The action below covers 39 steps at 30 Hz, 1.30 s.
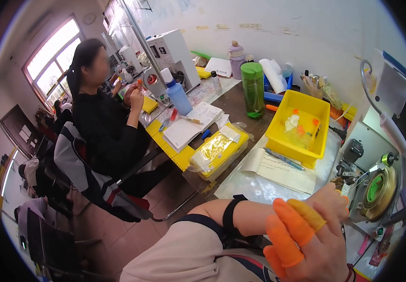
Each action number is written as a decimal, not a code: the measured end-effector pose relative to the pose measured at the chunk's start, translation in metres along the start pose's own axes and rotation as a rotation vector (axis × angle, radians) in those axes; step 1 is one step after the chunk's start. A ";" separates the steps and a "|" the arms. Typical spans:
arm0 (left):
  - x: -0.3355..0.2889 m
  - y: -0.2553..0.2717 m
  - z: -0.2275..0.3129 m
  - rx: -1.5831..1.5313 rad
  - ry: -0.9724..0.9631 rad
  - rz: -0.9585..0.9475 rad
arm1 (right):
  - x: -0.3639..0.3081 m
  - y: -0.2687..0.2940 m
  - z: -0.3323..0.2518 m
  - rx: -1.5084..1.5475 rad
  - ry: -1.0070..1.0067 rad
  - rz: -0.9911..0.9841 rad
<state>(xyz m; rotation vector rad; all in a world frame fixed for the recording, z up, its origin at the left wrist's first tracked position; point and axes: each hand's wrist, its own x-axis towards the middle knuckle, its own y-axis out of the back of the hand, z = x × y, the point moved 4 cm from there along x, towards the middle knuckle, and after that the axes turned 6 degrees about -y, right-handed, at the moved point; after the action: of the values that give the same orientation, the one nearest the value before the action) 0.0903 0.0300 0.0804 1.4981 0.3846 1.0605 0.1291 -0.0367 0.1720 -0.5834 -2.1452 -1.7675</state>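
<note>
My left forearm crosses from the lower middle to the right, with a black band round it. At its end my left hand (331, 199) is near the grinding-type wheel (377, 192) of a bench machine. Orange finger cots show at its far side, but most of its fingers are hidden, so its grip cannot be read. Closer to me, my right hand (313, 249) comes in from the lower right. Its fingers wear orange finger cots (288, 235) and one yellowish cot (307, 214). They stretch up and left, and nothing shows in them.
Beyond my hands lie an open notebook (278, 171) with pens (285, 160) and a yellow bin (324, 105) holding orange and white bits. A green bottle (252, 89), a yellow box (217, 150) and a bent lamp (391, 129) stand around. A co-worker (106, 122) sits at left.
</note>
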 end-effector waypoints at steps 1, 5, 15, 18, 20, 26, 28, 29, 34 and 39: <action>0.002 0.000 -0.002 -0.004 0.033 -0.084 | -0.001 -0.004 0.002 0.026 0.042 0.015; -0.004 -0.003 -0.004 0.065 0.024 0.013 | -0.017 0.015 0.005 0.090 0.081 0.293; -0.018 0.001 -0.014 0.025 0.060 -0.016 | -0.055 -0.030 0.036 -0.061 -0.236 0.129; -0.013 0.009 -0.009 0.037 -0.006 -0.050 | -0.057 -0.029 0.032 -0.029 -0.292 0.117; -0.008 0.005 -0.010 0.072 -0.020 -0.078 | -0.058 -0.029 0.035 -0.041 -0.367 0.064; -0.012 0.006 -0.006 0.060 -0.034 -0.131 | -0.100 -0.043 0.049 0.605 -0.629 0.722; -0.011 0.003 -0.006 0.100 -0.021 -0.166 | -0.100 -0.031 0.036 0.792 -0.886 0.627; -0.011 0.002 -0.006 0.103 -0.020 -0.154 | -0.098 -0.027 0.039 0.797 -0.916 0.505; -0.012 -0.004 -0.007 0.048 -0.026 -0.125 | -0.100 -0.037 0.049 0.802 -0.999 -0.001; -0.015 0.000 -0.007 -0.054 -0.013 -0.155 | -0.086 -0.030 0.043 0.375 -0.696 0.520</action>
<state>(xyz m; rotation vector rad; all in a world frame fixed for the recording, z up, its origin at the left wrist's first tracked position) 0.0771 0.0227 0.0732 1.4037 0.4519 0.9315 0.1904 -0.0096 0.0971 -1.6406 -2.3273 -0.9223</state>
